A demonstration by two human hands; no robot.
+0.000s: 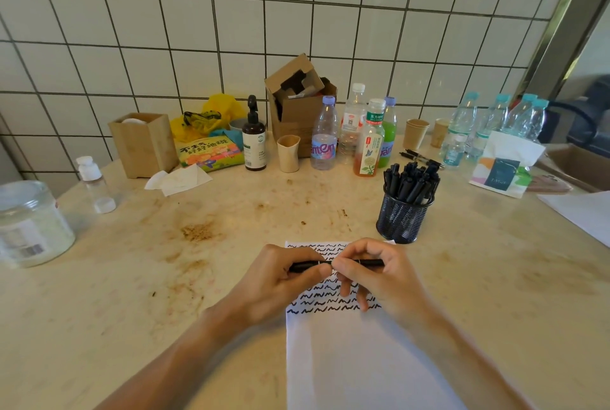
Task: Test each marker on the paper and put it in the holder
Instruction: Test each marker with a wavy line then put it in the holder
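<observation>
Holding a black marker [336, 265] level above the paper [356, 360], both hands meet over the sheet's upper half. The left hand [280, 281] has its fingers [317, 272] curled round the marker's left part, thumb laid along the barrel; the right hand [373, 274] pinches the right part between thumb and forefinger, its other fingers hanging loosely down to the sheet (whether the cap is on or off cannot be told, as the hands cover the join). The paper lies flat on the bench [165, 277], its upper part filled with rows of black squiggles and its lower part bare. Just beyond the sheet's far right corner stands the black mesh holder [402, 221], upright and packed with black markers [411, 180]. Two more black pens [419, 157] lie on the bench behind it. Along the tiled wall stand several drink bottles [325, 135], a brown pump bottle [254, 139], paper cups [416, 132], an open cardboard box [297, 106] and a wooden box [145, 142]. A tissue pack [505, 168] sits at the right, a clear plastic jar [29, 221] at the left.
</observation>
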